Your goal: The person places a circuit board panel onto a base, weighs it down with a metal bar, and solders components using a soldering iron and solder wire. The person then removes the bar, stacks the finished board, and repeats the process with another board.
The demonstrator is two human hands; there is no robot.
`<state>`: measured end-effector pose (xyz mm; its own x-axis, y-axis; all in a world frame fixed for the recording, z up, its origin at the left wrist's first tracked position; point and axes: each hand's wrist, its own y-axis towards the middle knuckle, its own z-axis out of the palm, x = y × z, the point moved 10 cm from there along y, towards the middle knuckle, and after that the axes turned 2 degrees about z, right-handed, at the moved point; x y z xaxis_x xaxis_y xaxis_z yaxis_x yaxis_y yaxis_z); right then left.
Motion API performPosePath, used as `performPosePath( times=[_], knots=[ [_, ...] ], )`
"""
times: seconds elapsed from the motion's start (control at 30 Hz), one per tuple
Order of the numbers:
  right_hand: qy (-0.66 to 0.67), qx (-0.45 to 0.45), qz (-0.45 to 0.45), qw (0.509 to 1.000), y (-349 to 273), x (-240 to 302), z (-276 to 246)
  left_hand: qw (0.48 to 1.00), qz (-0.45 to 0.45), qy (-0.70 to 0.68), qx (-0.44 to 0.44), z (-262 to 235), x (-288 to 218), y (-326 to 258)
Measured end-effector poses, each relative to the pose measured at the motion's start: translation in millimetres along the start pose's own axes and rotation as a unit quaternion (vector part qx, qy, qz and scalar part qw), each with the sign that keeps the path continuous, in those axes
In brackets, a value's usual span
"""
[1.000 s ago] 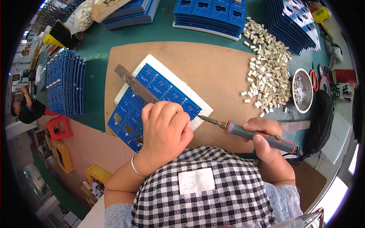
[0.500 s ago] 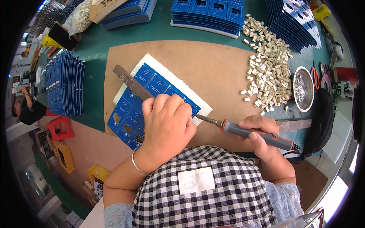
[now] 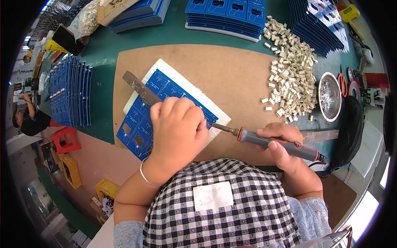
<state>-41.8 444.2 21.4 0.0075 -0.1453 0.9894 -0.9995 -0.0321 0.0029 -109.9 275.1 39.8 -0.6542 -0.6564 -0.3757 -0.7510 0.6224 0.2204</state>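
Here, seen from the head camera, the left hand (image 3: 175, 132) lies palm-down with fingers curled, pressing on a blue circuit board panel (image 3: 159, 105) that rests on a white tray (image 3: 215, 109) on a brown mat (image 3: 240, 78). The right hand (image 3: 281, 144) is closed around a soldering iron (image 3: 273, 142), its tip pointing at the panel's edge beside the left fingers. A pile of small beige connectors (image 3: 291, 80) sits nearby.

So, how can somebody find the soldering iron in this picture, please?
Start at the brown board on the green table. At its near edge the right hand grips the soldering iron. It alone has a grey and orange handle, its metal tip aimed at the blue panel under the left hand.
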Motion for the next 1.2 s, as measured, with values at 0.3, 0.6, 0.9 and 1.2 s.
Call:
performPosePath(
  times=[0.3, 0.6, 0.9, 1.2],
  knots=[
    [-0.031, 0.013, -0.038, 0.999, 1.7, 9.9, -1.2, 0.959, -0.180, -0.189, -0.114, -54.4, 57.3, -33.4],
    [-0.032, -0.010, -0.024, 0.999, -14.3, 6.3, -5.9, 0.932, -0.161, -0.222, -0.237, -86.5, 90.7, -66.0],
    [0.390, -0.459, -0.133, 0.787, -96.0, -40.6, -132.0, 0.946, -0.066, -0.121, -0.292, -119.7, 101.0, -93.7],
    [0.603, -0.340, -0.234, 0.683, -120.2, -97.2, -169.8, 0.936, -0.070, -0.216, -0.269, -112.2, 113.9, -129.8]
  ],
)
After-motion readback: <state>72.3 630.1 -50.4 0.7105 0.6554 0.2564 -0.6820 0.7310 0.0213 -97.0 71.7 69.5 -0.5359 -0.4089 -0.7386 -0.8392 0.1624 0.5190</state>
